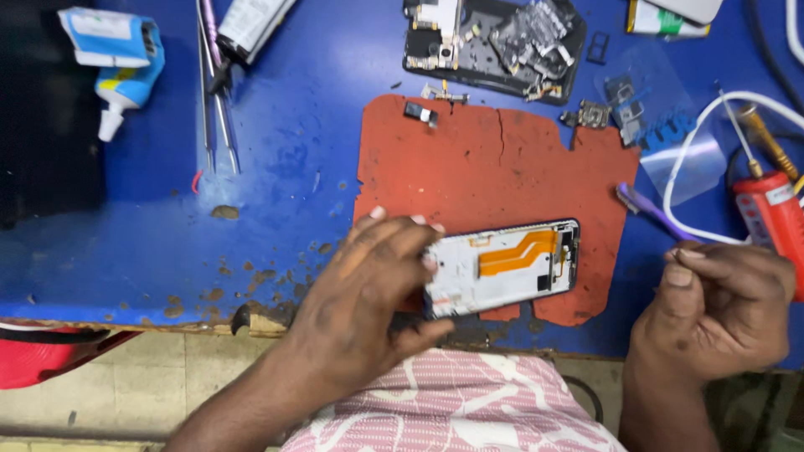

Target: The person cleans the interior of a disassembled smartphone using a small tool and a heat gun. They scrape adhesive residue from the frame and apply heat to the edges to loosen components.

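— In hand? Where?

— Opened phone frame [501, 268], white inside with an orange flex ribbon across it, lying long-side across the near part of the red work mat [494, 167], close to the bench's front edge. Gripped at its left end by the left hand [368, 297]: fingers curled over the top edge, thumb pressed under the lower corner, closed firmly on it.

— And the other hand?

— Right hand [720, 310] off to the right, apart from the frame, past the mat's edge. Fingers bunched, thumb and forefinger pinched together at the tips; impossible to tell whether anything tiny sits between them.

— Just beside that?

— Purple pry tool [646, 209] lying at the mat's right edge, a white cable [682, 159] looping over it, a red device [775, 222] with a brass-coloured tip behind the knuckles.

— Farther out?

— Second dismantled phone [494, 42], dark, boards exposed, at the far edge of the mat. Small loose parts [590, 115] near it, some on a clear plastic sheet [670, 138]. Steel tweezers [219, 117] to the left on the blue bench top [276, 192], a blue-and-white glue tube [117, 59] in the far left corner. Pink patterned cloth [469, 402] below the bench edge.
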